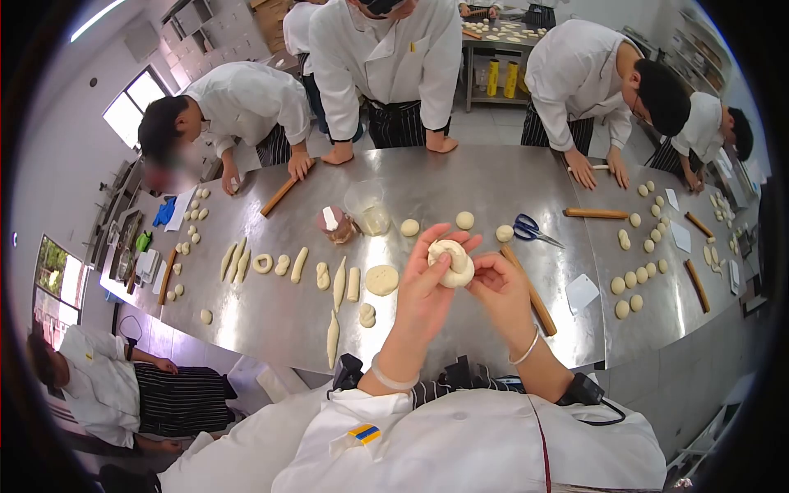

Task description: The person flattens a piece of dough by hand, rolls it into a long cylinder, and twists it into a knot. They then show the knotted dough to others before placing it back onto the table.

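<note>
A coiled piece of dough (459, 273) is held up above the steel table in my left hand (422, 283), whose thumb presses into its middle while the fingers support it from behind. At its right edge, the bent fingers of my right hand (500, 289) pinch the dough. Below and left of my hands lie a flat dough disc (381, 280) and a small knotted dough piece (366, 315). Beside my right hand is a wooden rolling pin (530, 294). Round dough balls (465, 220) sit just beyond my hands.
Blue-handled scissors (534, 232) and a white scraper (582, 294) lie right on the steel table (493, 181). A clear container (367, 205) and a reddish-lidded jar (337, 223) stand ahead. Shaped dough (298, 265) lines the left. Several people in white jackets (382, 57) stand around.
</note>
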Demonstrator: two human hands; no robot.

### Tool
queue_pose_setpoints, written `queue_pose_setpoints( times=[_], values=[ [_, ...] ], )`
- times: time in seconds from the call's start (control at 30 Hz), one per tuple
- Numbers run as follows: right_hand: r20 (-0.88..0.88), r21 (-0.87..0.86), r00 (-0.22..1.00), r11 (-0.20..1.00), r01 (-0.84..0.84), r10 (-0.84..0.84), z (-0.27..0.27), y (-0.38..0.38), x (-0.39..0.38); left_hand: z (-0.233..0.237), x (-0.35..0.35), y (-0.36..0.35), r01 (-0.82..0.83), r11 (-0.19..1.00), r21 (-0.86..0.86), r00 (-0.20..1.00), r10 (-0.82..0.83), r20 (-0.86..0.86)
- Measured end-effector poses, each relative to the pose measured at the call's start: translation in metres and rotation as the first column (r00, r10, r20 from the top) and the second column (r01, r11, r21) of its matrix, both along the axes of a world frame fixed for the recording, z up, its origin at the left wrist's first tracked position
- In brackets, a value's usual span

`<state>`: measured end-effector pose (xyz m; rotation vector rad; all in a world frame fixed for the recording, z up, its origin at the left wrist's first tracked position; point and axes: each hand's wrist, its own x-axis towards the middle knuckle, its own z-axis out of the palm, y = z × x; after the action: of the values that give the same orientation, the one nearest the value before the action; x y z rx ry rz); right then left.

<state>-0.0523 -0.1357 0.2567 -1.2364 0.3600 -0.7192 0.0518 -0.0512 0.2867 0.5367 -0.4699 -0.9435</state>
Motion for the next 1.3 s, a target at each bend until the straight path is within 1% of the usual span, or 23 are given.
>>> queue_pose_setpoints(
  times=[0.13, 0.2, 0.23, 0.3, 0.43, 0.5, 0.57, 0.63, 0.7, 0.77, 0.83, 0.9, 0.93, 0.97, 1.0, 1.03, 1.07, 1.1, 1.13, 1.17, 1.23, 1.27, 1.3],
  values=[
    [0.051, 0.076, 0.999, 0.997, -0.018, 0.014, 0.005, 0.003, -0.001, 0.004, -0.004, 0.0, -0.005, 1.0, 0.001, 1.0, 0.005, -0.002],
    [0.142, 0.216, 0.989, 0.974, -0.071, 0.041, 0.012, 0.003, -0.003, 0.003, -0.004, -0.001, -0.017, 1.0, -0.01, 1.0, 0.017, 0.003],
    [0.143, 0.217, 0.989, 0.974, -0.069, 0.038, 0.016, 0.002, -0.005, 0.002, -0.004, -0.001, -0.023, 1.0, -0.02, 1.0, 0.023, 0.011],
    [0.2, 0.408, 0.974, 0.894, -0.185, 0.11, 0.024, -0.002, -0.01, 0.004, -0.006, -0.001, -0.024, 1.0, -0.003, 0.999, 0.025, 0.035],
    [0.124, 0.355, 0.99, 0.929, -0.108, 0.067, 0.025, 0.001, -0.012, 0.004, -0.01, -0.002, -0.04, 0.999, 0.028, 0.992, 0.036, 0.124],
    [0.123, 0.212, 0.992, 0.975, -0.065, 0.039, 0.017, 0.0, -0.01, 0.005, -0.011, -0.001, -0.02, 0.999, 0.027, 0.992, 0.017, 0.122],
    [0.133, 0.196, 0.99, 0.978, -0.066, 0.04, 0.015, 0.0, -0.011, 0.007, -0.01, -0.003, -0.004, 1.0, 0.017, 0.992, 0.002, 0.126],
    [0.139, 0.182, 0.989, 0.981, -0.072, 0.047, 0.017, 0.0, -0.012, 0.004, -0.008, -0.003, 0.01, 0.999, -0.037, 0.999, -0.008, 0.047],
    [0.174, 0.283, 0.982, 0.951, -0.121, 0.073, 0.021, 0.002, -0.012, 0.001, -0.007, -0.004, 0.025, 0.998, -0.053, 0.999, -0.023, 0.039],
    [0.203, 0.291, 0.975, 0.946, -0.144, 0.086, 0.022, 0.002, -0.013, -0.002, -0.007, -0.006, 0.042, 0.997, -0.069, 0.999, -0.04, 0.031],
    [0.23, 0.295, 0.969, 0.942, -0.162, 0.094, 0.021, 0.002, -0.015, -0.004, -0.009, -0.009, 0.018, 0.999, -0.048, 1.0, -0.018, -0.003],
    [0.151, 0.242, 0.989, 0.97, -0.037, 0.0, 0.018, 0.0, -0.017, -0.005, -0.012, -0.008, 0.03, 0.998, -0.061, 0.999, -0.031, -0.028],
    [0.149, 0.239, 0.989, 0.97, -0.031, -0.005, 0.017, -0.001, -0.017, -0.005, -0.013, -0.008, 0.034, 0.997, -0.071, 0.998, -0.038, -0.053],
    [0.083, 0.206, 0.996, 0.977, -0.05, 0.034, 0.016, -0.003, -0.017, -0.006, -0.013, -0.009, 0.039, 0.996, -0.074, 0.998, -0.044, -0.054],
    [0.015, 0.175, 0.997, 0.982, -0.071, 0.07, 0.015, -0.004, -0.017, -0.009, -0.012, -0.009, 0.028, 0.998, -0.048, 1.0, -0.029, -0.01],
    [0.011, 0.176, 0.998, 0.982, -0.066, 0.065, 0.016, -0.003, -0.018, -0.01, -0.012, -0.009, 0.015, 1.0, -0.021, 0.999, -0.015, 0.033],
    [0.0, 0.162, 0.994, 0.981, -0.111, 0.112, 0.016, 0.0, -0.017, -0.009, -0.013, -0.009, 0.021, 1.0, -0.018, 0.999, -0.02, 0.03],
    [-0.011, 0.148, 0.987, 0.977, -0.156, 0.159, 0.016, 0.003, -0.018, -0.006, -0.014, -0.009, -0.028, 0.997, 0.078, 0.992, 0.017, 0.129],
    [-0.012, 0.15, 0.988, 0.977, -0.15, 0.153, 0.012, 0.004, -0.017, -0.005, -0.014, -0.008, -0.084, 0.982, 0.168, 0.972, 0.044, 0.232],
    [0.014, 0.157, 0.992, 0.979, -0.129, 0.128, 0.006, 0.003, -0.016, -0.005, -0.012, -0.008, -0.079, 0.982, 0.169, 0.972, 0.038, 0.232],
    [0.042, 0.164, 0.994, 0.981, -0.105, 0.099, 0.004, 0.002, -0.017, -0.008, -0.005, -0.008, -0.057, 0.975, 0.215, 0.924, -0.03, 0.382],
    [0.049, 0.18, 0.996, 0.98, -0.085, 0.077, 0.006, 0.001, -0.017, -0.01, -0.004, -0.008, -0.054, 0.975, 0.216, 0.923, -0.034, 0.384],
    [0.055, 0.195, 0.997, 0.979, -0.066, 0.056, 0.007, 0.001, -0.018, -0.011, -0.002, -0.007, -0.007, 0.975, 0.221, 0.917, -0.082, 0.391]
  ],
)
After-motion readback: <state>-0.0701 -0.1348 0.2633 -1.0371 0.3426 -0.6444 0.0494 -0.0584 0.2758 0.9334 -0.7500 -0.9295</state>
